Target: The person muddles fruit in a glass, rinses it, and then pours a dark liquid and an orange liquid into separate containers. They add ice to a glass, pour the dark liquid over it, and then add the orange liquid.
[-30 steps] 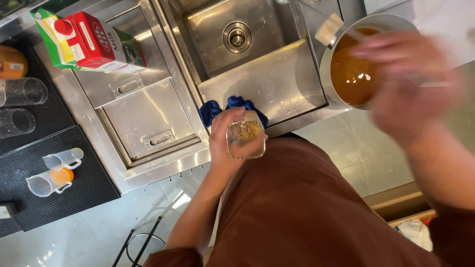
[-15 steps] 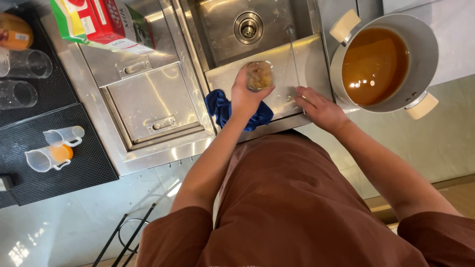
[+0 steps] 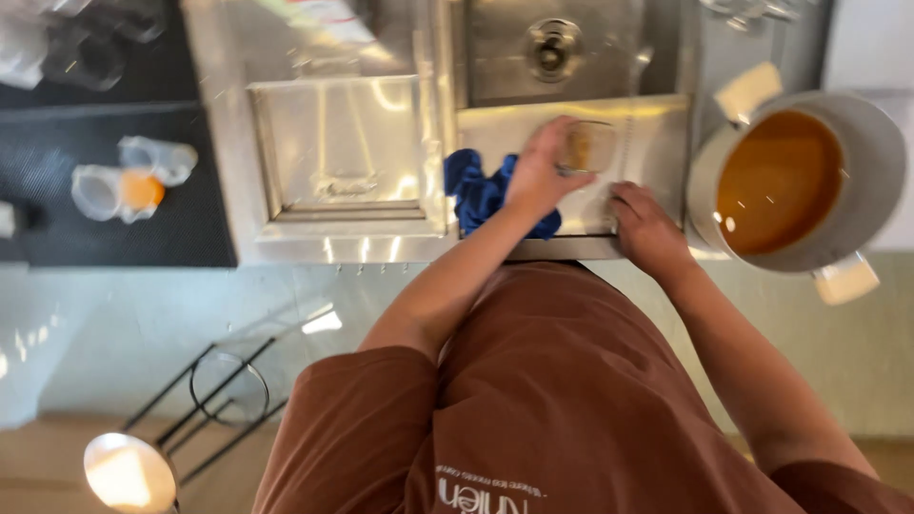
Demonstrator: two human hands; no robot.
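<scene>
Below, seen at about one o'clock from the brown-shirted torso: left hand (image 3: 543, 176), fingers curled around a small clear glass (image 3: 586, 148) with an amber tint inside, held over the near ledge of the steel sink (image 3: 571, 48). Glass blurred, so contents not told for sure. Just beside it at four o'clock, right hand (image 3: 645, 228), resting flat and palm-down on the steel ledge, fingers loosely spread, gripping nothing. At nine o'clock from the left hand, touching its wrist, a crumpled blue cloth (image 3: 476, 190) on the steel surface (image 3: 228, 171). At three o'clock from the glass, well apart, a large pale pot (image 3: 866, 181) with two light handles, filled with orange-brown liquid. At twelve o'clock from the glass, the round sink drain (image 3: 552, 48). At nine o'clock, beyond the cloth, a square steel lid (image 3: 343, 143) set flush in the surface. Far over at nine o'clock, on a black mat (image 3: 114, 143), two small clear measuring cups (image 3: 133, 181) lying close together, one showing something orange. Down at seven o'clock, on the floor, a black wire stand (image 3: 224, 390) and a bright round reflection.
</scene>
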